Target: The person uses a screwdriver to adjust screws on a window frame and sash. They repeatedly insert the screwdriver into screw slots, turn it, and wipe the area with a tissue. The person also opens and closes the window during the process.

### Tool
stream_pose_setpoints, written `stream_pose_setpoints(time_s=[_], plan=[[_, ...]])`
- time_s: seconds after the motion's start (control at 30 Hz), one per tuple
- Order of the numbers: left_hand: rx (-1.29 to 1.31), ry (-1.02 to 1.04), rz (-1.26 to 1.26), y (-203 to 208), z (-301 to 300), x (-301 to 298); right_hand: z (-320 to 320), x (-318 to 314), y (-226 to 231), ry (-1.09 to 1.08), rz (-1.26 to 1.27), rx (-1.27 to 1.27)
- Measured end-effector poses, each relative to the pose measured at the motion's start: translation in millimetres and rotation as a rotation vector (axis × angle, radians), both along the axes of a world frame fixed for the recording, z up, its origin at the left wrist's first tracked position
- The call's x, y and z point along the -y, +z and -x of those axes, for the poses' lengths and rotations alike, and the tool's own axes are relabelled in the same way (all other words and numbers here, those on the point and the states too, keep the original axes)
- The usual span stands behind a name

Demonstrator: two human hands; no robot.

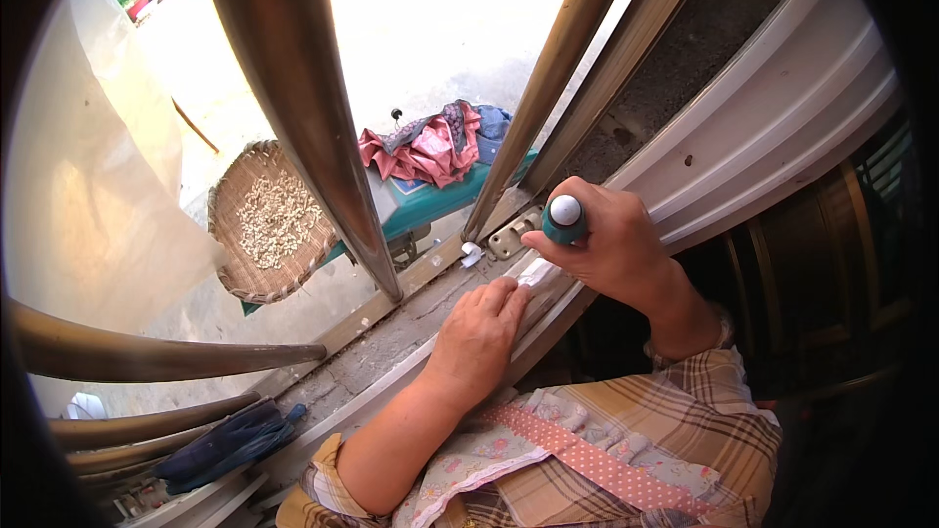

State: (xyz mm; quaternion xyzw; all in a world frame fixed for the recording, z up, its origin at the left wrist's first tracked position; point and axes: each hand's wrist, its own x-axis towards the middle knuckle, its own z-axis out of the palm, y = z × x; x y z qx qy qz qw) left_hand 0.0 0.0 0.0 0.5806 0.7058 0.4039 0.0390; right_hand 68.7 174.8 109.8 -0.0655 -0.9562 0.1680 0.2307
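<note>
My right hand is closed around a dark green tool handle with a pale round end, seen end-on. Its shaft or tip is hidden below the fist. My left hand presses down at the white window frame, fingers together. At its fingertips a small white piece lies on the frame, just below the tool. Close to my right fist, a metal plate with holes sits on the sill. A small white curled piece lies beside it.
Thick metal bars stand beyond the sill. Outside are a woven tray of pale pieces and a pink cloth on a green surface. A white ridged panel rises at right; a dark blue bundle lies lower left.
</note>
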Motion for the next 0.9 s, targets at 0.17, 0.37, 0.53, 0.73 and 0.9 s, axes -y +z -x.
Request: stream_pose_setpoints(time_s=[0.17,0.37,0.53,0.73,0.9], plan=[[0.014,0.006,0.000,-0.9,-6.3,0.7,-8.5,-3.0,0.3,0.005,-0.053,0.069],[0.005,-0.003,0.006,0.5,-1.6,0.2,-5.7,2.8,1.0,-0.066,-0.129,0.079],[-0.010,0.026,0.003,3.0,-1.3,1.5,9.0,-2.2,-2.8,0.066,-0.108,-0.043],[-0.064,0.055,-0.015,2.6,0.9,-0.4,8.7,-2.5,-20.2,-0.056,0.386,-0.052],[-0.065,0.067,-0.021,3.7,1.1,0.2,3.5,-0.5,-31.0,-0.050,0.367,-0.198]])
